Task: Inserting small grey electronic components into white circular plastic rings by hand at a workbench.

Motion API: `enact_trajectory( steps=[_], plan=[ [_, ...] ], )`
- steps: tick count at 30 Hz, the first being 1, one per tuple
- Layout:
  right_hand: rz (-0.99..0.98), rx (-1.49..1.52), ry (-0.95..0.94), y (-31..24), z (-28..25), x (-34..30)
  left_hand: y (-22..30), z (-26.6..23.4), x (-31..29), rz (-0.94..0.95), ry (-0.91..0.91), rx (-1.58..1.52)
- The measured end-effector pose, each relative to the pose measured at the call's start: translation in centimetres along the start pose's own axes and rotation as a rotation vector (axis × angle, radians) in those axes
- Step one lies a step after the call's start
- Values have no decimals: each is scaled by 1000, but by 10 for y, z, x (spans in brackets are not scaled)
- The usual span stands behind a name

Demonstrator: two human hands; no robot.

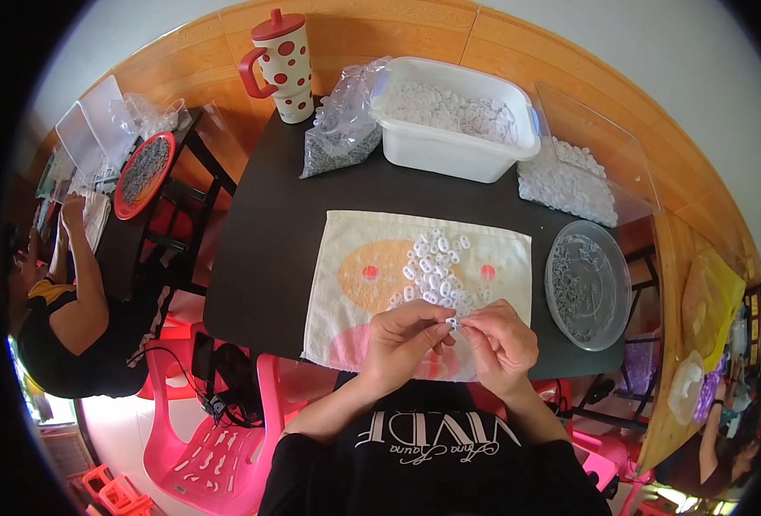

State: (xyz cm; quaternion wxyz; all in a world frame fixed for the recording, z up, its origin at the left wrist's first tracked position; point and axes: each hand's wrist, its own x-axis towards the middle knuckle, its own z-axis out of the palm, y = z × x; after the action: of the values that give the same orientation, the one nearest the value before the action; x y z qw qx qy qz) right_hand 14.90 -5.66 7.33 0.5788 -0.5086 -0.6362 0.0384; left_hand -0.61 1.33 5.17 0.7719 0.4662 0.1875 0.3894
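Over the front of a patterned towel (322, 284), my left hand (402, 344) pinches a small white oval plastic part (452, 324) between thumb and forefinger. My right hand (501, 346) is closed too, its thumb and fingertips pressed together against the right side of that part. Whatever the right fingertips grip is too small to make out. Just beyond both hands lies a loose pile of white oval plastic parts (435, 268), several showing two holes.
Behind the towel stand a bag of grey pieces (342, 142), a white tub (445, 155) of white parts and a spotted tumbler (288, 73). A clear box (570, 185) and a round clear dish (600, 322) are at right. Another person (67, 318) sits left, near a red tray (168, 163).
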Motion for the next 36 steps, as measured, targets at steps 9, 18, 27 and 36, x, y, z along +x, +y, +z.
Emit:
enact_trajectory(
  steps=[9,18,27,36],
  plan=[
    [-157,-63,-40,8,0,0,1,-1,-1,-17,-26,39],
    [-66,29,-60,9,-3,1,-6,-4,1,-43,1,-44],
    [-104,-24,-86,9,-7,0,-6,0,2,-51,18,-67],
    [-157,-56,2,12,5,-1,-9,2,1,-57,28,-81]
  ],
)
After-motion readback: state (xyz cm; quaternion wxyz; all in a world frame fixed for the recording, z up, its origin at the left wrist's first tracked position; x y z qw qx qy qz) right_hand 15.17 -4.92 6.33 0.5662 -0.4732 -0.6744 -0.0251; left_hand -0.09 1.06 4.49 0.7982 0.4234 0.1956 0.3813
